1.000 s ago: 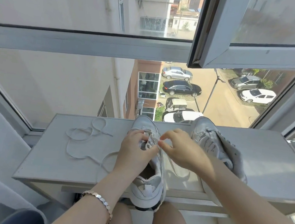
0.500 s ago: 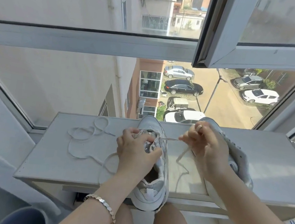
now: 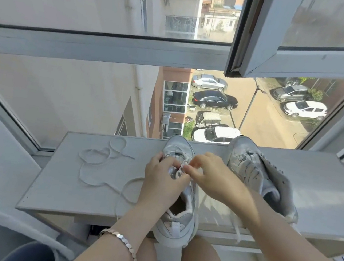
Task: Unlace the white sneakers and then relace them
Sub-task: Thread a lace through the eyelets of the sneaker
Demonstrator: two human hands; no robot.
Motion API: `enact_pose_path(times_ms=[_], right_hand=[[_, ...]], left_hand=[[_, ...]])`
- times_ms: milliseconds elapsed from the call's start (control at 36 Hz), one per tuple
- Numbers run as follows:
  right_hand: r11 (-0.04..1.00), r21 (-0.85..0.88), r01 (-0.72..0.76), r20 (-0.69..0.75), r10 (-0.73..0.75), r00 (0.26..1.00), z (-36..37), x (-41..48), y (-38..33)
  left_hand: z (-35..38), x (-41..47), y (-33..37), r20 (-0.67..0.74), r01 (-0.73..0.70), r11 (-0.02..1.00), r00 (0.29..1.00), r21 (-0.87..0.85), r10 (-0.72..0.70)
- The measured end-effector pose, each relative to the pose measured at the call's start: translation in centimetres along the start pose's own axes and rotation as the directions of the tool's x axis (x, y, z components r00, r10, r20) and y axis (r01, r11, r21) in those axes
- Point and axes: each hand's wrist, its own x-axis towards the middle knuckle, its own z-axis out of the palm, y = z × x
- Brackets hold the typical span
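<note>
A white sneaker (image 3: 177, 224) lies on the grey window ledge (image 3: 92, 185) in the middle, toe toward the glass, heel over the front edge. My left hand (image 3: 159, 179) grips its upper at the eyelets. My right hand (image 3: 210, 178) pinches the white lace right at the eyelets beside my left thumb. The lace (image 3: 97, 164) trails in loose loops across the ledge to the left. A second white sneaker (image 3: 255, 175) lies tilted on the ledge to the right, behind my right forearm, its own lace end hanging over the front edge.
A window runs just behind the ledge, with an open sash (image 3: 268, 33) overhead at the right. A street with parked cars shows far below. My knees sit under the ledge's front edge. A dark round container (image 3: 23, 253) stands at the lower left.
My right hand had pulled a stretch of lace out to the right; it has now come back to the eyelets next to my left hand. The left hand stayed on the sneaker.
</note>
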Motion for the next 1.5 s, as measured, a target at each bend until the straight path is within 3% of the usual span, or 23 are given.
enact_pose_path(times_ms=[56,167,278,333,389,444,472,528,639,750,833,944,1028,1167,1278,1333,1389,1500], right_hand=[[0.999,-0.05,-0.001,0.037,0.003,0.999,0.6,0.2,0.0],[0.99,-0.071,0.119,-0.12,-0.127,0.985,1.3,0.0,0.9],[0.91,0.363,0.199,-0.282,-0.096,0.954,1.2,-1.2,2.1],[0.725,0.663,0.186,-0.268,-0.002,0.964,0.5,-2.2,2.5],[0.439,0.872,0.217,-0.264,0.048,0.963,0.0,-3.1,2.7],[0.193,0.951,0.243,-0.268,0.11,0.957,0.1,-3.4,2.8],[0.15,0.965,0.215,-0.238,0.159,0.958,0.2,-3.3,2.6],[0.246,0.967,0.068,-0.124,0.22,0.968,0.3,-2.6,2.3],[0.681,0.715,-0.155,-0.039,0.26,0.965,0.7,-1.2,2.3],[0.937,0.329,-0.117,-0.148,0.173,0.974,0.6,-0.1,1.0],[0.978,0.209,-0.029,-0.106,0.052,0.993,0.3,1.5,0.3],[0.999,0.033,-0.018,0.021,0.018,1.0,1.1,3.7,0.1],[0.998,0.053,0.015,0.017,-0.016,1.0,1.3,4.3,0.2],[0.98,0.177,0.087,-0.145,-0.061,0.988,1.6,3.0,1.0],[0.98,-0.049,0.194,-0.313,-0.2,0.928,2.2,2.3,1.3],[0.94,-0.223,0.257,-0.307,-0.318,0.897,2.4,2.3,1.4],[0.923,-0.267,0.275,-0.302,-0.352,0.886,2.8,2.4,1.7],[0.976,-0.065,0.208,-0.339,-0.218,0.915,2.7,2.2,1.2]], left_hand=[[0.0,0.0,0.0,-0.009,-0.002,1.0,1.0,0.005,0.002],[0.1,0.1,-0.1,-0.018,-0.009,1.0,1.0,0.009,0.01],[0.1,0.0,-0.3,-0.018,-0.012,1.0,1.0,-0.009,0.012],[0.1,0.0,-0.3,-0.006,-0.014,1.0,1.0,-0.023,0.013],[0.1,0.1,-0.3,-0.001,-0.026,0.999,1.0,-0.026,0.026],[0.3,0.2,-0.2,0.015,-0.038,0.999,0.999,-0.024,0.039],[0.4,0.2,-0.2,0.022,-0.039,0.999,0.999,-0.025,0.039],[0.5,0.2,-0.2,0.021,-0.037,0.999,0.999,-0.028,0.038],[0.5,0.1,-0.4,0.009,-0.04,0.998,0.999,-0.045,0.04],[0.4,0.0,-0.1,-0.002,-0.008,0.998,1.0,-0.056,0.008],[0.3,0.0,0.1,-0.004,0.03,0.997,1.0,-0.075,-0.031],[0.3,0.2,0.0,-0.007,0.066,0.994,0.998,-0.09,-0.066],[0.4,0.3,-0.1,-0.009,0.08,0.993,0.997,-0.09,-0.081],[0.8,0.4,-0.4,-0.029,0.078,0.991,0.996,-0.104,-0.082],[1.0,0.4,-0.4,-0.022,0.073,0.991,0.997,-0.109,-0.075],[1.1,0.4,-0.5,-0.022,0.082,0.989,0.996,-0.125,-0.085],[1.3,0.4,-0.5,-0.03,0.092,0.986,0.995,-0.141,-0.097],[1.3,0.4,-0.4,-0.045,0.089,0.986,0.994,-0.138,-0.096]])
